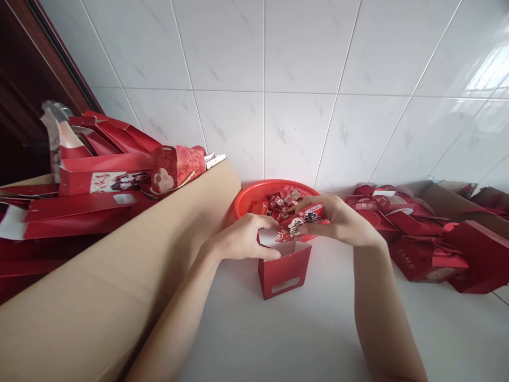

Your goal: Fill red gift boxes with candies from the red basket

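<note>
A red paper box stands upright on the white surface, its top open and its inside white. My left hand holds the box by its upper left rim, thumb in front and fingers behind. My right hand grips red candy packets with dark and white print, just above the box opening. Behind both hands sits an orange-red plastic basket with small red wrapped candies in it.
At the left, a large cardboard carton holds many red boxes. More red boxes are piled at the right, beside further cardboard. A white tiled wall rises behind the basket.
</note>
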The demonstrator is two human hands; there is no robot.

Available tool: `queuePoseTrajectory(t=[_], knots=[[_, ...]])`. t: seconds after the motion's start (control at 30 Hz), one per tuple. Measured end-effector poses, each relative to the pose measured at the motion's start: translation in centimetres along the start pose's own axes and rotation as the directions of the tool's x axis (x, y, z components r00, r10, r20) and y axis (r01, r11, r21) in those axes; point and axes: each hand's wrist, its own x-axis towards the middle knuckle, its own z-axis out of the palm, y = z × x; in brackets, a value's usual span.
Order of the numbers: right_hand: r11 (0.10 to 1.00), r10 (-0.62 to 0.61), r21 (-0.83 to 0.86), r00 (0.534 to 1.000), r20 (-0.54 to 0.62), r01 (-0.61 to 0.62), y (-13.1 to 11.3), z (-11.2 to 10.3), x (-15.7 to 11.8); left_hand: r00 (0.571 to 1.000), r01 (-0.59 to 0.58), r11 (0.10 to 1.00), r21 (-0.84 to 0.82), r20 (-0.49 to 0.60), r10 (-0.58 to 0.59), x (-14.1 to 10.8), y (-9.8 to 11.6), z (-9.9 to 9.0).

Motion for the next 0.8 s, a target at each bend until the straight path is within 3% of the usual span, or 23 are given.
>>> queuePoseTrajectory(t=[0.23, 0.5, 0.8], knots=[[0.982, 0.038, -0.19, 0.986, 0.161, -0.006, 0.1, 0.7, 0.6, 0.999, 0.048, 0.998, 0.052, 0.021, -0.049, 0.0, -0.7, -0.2], [0.935, 0.079, -0.354, 0.991, 0.104, -0.038, 0.5, 1.6, 0.9, 0.994, 0.106, 0.994, 0.036, 0.032, -0.107, 0.0, -1.2, -0.2], [0.931, 0.132, -0.353, 0.987, 0.088, -0.093, 0.1, 1.7, 0.8, 0.996, 0.082, 0.996, 0.017, 0.044, -0.083, 0.0, -0.9, -0.3]])
